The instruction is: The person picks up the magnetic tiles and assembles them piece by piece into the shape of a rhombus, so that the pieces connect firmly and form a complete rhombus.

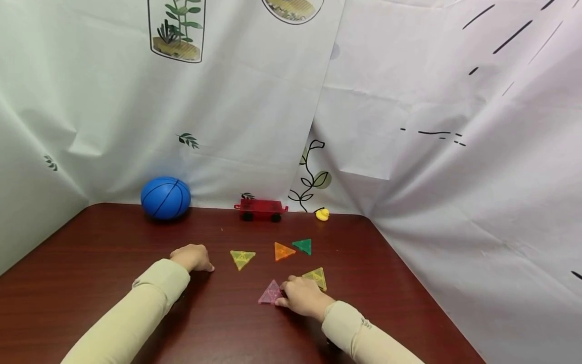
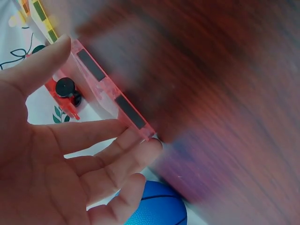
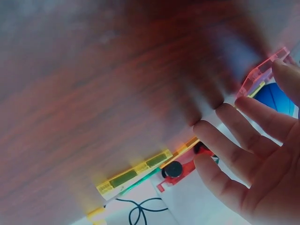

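In the left wrist view, my left hand (image 1: 192,258) holds a translucent red magnetic tile (image 2: 110,89) by its edge, between thumb and fingertips. From the head view that tile is hidden under the hand. My right hand (image 1: 303,297) has thumb and index finger at the two ends of one side of a pink triangular magnetic tile (image 1: 270,293), gripping it at the table; its other fingers reach out loosely. Just beyond the right hand lies a yellow triangular tile (image 1: 317,277), partly covered by it. Another yellow tile (image 1: 242,258) lies right of the left hand.
Farther back on the dark wooden table (image 1: 218,331) lie an orange triangular tile (image 1: 284,251) and a green one (image 1: 303,246). Along the back edge stand a blue ball (image 1: 165,198), a red toy wagon (image 1: 261,208) and a small yellow duck (image 1: 322,215), before a hanging cloth (image 1: 254,116).
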`<state>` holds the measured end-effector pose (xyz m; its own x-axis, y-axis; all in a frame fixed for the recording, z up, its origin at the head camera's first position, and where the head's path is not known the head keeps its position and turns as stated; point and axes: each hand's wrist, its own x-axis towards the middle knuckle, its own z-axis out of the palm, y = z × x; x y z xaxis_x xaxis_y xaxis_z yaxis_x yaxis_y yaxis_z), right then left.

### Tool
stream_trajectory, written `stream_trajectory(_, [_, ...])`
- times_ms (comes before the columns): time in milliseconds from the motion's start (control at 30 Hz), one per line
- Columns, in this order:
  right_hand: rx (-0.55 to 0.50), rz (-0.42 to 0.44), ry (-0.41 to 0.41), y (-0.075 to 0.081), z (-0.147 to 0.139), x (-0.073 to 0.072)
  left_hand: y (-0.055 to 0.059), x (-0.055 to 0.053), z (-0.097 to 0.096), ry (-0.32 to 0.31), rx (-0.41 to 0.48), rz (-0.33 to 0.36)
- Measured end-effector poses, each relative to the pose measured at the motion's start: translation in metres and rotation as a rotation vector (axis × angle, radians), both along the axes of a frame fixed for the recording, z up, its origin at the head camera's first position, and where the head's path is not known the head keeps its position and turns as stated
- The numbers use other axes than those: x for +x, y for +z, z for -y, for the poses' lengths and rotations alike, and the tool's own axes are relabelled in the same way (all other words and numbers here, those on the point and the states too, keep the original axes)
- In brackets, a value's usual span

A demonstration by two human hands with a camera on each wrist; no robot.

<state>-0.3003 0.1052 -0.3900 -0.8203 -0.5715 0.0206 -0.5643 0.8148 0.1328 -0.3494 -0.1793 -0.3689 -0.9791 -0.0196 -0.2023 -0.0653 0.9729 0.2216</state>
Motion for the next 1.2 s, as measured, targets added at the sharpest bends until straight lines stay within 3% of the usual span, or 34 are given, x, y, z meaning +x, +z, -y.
stream_trajectory(333, [0.021, -0.01, 0.001, 0.004, 0.004, 0.002, 0.001, 0.005, 0.006, 0.067, 0.143, -0.06])
stream_trajectory(600, [0.017, -0.006, 0.003, 0.003, 0.004, 0.002, -0.002, 0.004, 0.009, 0.022, 0.187, -0.101])
stream_trajectory(800, [0.021, 0.002, 0.003, 0.003, 0.005, 0.0, -0.004, 0.007, 0.009, 0.015, 0.352, -0.106])
stream_trajectory(933, [0.015, 0.001, 0.014, 0.002, 0.005, 0.001, -0.001, 0.016, 0.002, 0.012, 0.452, -0.106])
stream_trajectory(1200, [0.012, -0.031, 0.029, 0.001, 0.003, -0.001, 0.007, 0.029, -0.024, -0.026, 0.511, -0.139])
